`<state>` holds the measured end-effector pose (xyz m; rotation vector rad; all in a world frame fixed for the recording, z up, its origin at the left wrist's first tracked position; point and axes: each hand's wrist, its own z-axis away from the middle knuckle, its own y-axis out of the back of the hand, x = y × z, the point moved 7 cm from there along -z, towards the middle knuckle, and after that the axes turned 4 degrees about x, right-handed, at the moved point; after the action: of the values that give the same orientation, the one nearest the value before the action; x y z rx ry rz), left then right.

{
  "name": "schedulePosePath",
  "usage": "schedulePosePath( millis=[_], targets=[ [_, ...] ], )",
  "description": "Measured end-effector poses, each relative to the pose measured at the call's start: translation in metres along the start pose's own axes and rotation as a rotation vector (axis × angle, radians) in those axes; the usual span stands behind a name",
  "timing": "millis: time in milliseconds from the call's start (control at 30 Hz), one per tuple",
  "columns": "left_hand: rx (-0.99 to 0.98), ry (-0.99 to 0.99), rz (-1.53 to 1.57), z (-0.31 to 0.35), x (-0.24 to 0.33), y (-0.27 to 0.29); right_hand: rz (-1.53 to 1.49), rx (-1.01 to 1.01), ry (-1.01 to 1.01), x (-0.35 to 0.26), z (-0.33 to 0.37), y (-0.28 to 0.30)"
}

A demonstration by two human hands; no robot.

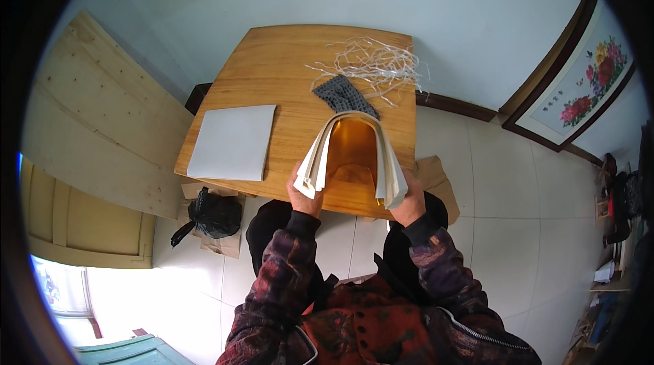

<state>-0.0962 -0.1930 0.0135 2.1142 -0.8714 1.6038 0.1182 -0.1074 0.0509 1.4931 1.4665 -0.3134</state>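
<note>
Over the near edge of the wooden table (272,69), a thick stack of cream and white sheets (353,137) is bent into an arch with a shiny gold-orange inner face. My left hand (305,195) is closed on the stack's left end, and my right hand (410,201) grips its right end. The fingertips are partly hidden. Just beyond the arch lies a crumpled grey knitted cloth (344,94). A loose heap of thin clear-white strips (378,64) spreads behind it. On the table's left part rests a flat pale grey-white rectangular stack (233,144).
Below the table's left edge, a knotted black plastic bag (218,214) sits on flattened cardboard (223,246). Brown paper (439,188) lies on the floor to the right. A large wooden board (102,106) leans at left; a framed flower picture (572,86) stands at right.
</note>
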Motion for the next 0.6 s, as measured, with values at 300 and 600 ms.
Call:
schedulePosePath(
  millis=[300, 600],
  targets=[
    [-0.039, 0.009, 0.012, 0.001, -0.007, 0.001, 0.062, 0.033, 0.063, -0.012, -0.003, 0.005],
    [0.019, 0.033, -0.170, -0.011, 0.003, 0.006, -0.110, 0.035, -0.085, -0.005, -0.006, 0.007]
  ],
)
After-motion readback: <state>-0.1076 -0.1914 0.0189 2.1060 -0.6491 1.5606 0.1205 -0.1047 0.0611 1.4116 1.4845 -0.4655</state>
